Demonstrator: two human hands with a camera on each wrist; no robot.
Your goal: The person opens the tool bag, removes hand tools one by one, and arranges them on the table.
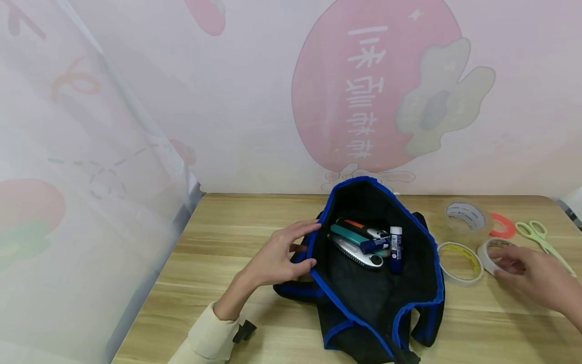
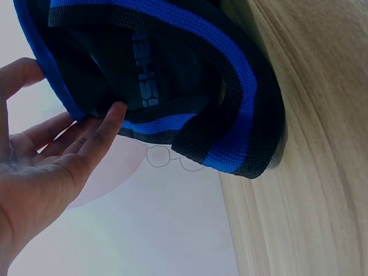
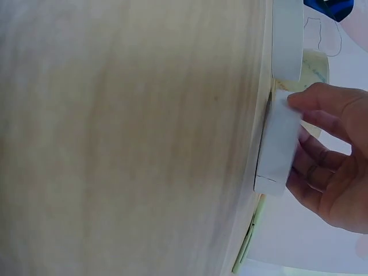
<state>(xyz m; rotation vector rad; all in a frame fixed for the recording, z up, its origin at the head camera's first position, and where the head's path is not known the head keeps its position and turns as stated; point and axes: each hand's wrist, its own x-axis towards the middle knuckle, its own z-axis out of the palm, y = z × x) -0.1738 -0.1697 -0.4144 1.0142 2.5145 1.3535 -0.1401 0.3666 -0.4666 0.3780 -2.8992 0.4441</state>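
A black tool bag [image 1: 359, 298] with blue trim lies on the table with its mouth wide open. At the bag's left rim, my left hand [image 1: 284, 253] holds the edge, with fingers on its outer face in the left wrist view. Inside the bag are a silver utility knife [image 1: 356, 253], a teal-handled tool [image 1: 350, 234], a black-and-orange tool [image 1: 356, 226] and two dark blue glue sticks [image 1: 396, 250]. To the right, my right hand [image 1: 532, 273] grips a small white tape roll [image 3: 279, 141], thumb on its outer side; the roll sits at the tabletop.
A yellow-cored tape roll [image 1: 461, 277] lies between the bag and my right hand. Behind it are a wide clear tape roll [image 1: 484, 222], an orange-red tape roll [image 1: 509, 230] and light green scissors [image 1: 541, 235]. A patterned sheet [image 1: 245, 111] covers the wall behind the wooden table [image 1: 227, 227].
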